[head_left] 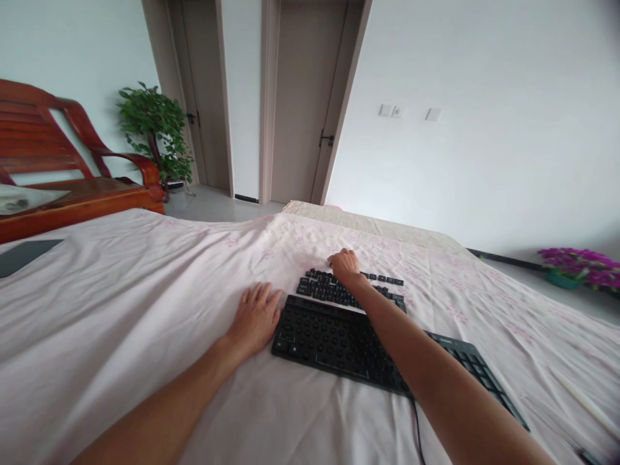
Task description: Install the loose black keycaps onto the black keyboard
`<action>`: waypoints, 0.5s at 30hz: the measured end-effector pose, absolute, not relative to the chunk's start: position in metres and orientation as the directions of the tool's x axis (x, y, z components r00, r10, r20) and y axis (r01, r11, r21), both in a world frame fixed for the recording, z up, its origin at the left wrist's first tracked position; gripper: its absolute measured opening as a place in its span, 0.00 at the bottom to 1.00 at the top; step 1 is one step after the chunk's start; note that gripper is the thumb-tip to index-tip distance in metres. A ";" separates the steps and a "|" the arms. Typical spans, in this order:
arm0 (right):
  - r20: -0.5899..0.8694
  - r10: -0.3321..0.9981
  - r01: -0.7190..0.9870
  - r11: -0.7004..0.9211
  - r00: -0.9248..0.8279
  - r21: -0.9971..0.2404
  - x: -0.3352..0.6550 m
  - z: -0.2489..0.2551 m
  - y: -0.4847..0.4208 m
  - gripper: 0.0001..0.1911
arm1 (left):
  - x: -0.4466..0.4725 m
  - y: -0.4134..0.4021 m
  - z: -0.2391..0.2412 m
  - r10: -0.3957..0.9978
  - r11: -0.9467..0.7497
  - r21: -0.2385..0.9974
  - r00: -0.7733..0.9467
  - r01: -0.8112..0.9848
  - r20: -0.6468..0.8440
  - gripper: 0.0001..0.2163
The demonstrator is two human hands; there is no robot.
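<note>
A black keyboard, most of its keycaps off, lies on the pale pink floral cloth. Beyond its back edge, loose black keycaps are laid out in rows. My left hand rests flat on the cloth with its fingers spread, beside the keyboard's left end. Over the farthest row, my right hand has its fingers pinched together, with a small dark keycap at the fingertips. My right forearm hides the right part of the keyboard and some keycaps. A second black keyboard, with keys on it, shows partly behind that forearm.
A black cable runs toward me from the keyboard. A dark flat object lies at the cloth's left edge. Thin pale sticks or tools lie at the right. Beyond stand a wooden bench, a green plant and purple flowers.
</note>
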State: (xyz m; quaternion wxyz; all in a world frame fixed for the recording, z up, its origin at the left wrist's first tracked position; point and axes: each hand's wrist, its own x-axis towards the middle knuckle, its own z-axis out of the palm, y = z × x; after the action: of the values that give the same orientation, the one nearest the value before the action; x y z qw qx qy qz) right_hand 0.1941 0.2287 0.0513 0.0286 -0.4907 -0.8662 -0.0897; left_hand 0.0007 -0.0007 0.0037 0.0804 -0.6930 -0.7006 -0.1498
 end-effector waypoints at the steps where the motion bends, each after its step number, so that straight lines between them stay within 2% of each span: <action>1: 0.131 0.844 0.853 0.507 -0.521 0.126 0.193 0.052 0.228 0.14 | 0.001 -0.001 0.004 0.947 -0.008 0.104 -0.026 0.995 0.319 0.19; 5: 0.122 0.836 0.845 0.527 -0.535 0.088 0.194 0.053 0.222 0.15 | 0.001 -0.001 0.006 0.950 -0.014 0.108 -0.021 0.994 0.311 0.19; 8: 0.146 0.830 0.840 0.543 -0.538 0.012 0.195 0.056 0.217 0.16 | 0.001 -0.002 0.006 0.952 -0.010 0.101 -0.022 0.995 0.305 0.19; 13: 0.209 0.830 0.808 0.555 -0.518 -0.199 0.188 0.065 0.201 0.16 | 0.000 -0.002 0.004 0.949 -0.012 0.099 -0.020 0.995 0.314 0.19; 15: 0.212 0.833 0.746 0.553 -0.512 -0.371 0.183 0.068 0.187 0.17 | 0.000 -0.002 0.004 0.948 -0.008 0.097 -0.023 0.995 0.316 0.19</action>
State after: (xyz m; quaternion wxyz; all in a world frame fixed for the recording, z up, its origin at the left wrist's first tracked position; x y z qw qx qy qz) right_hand 0.1831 0.1867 0.0676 0.1851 -0.4581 -0.8615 0.1168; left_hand 0.0003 -0.0020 0.0043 0.0793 -0.6944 -0.6998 -0.1478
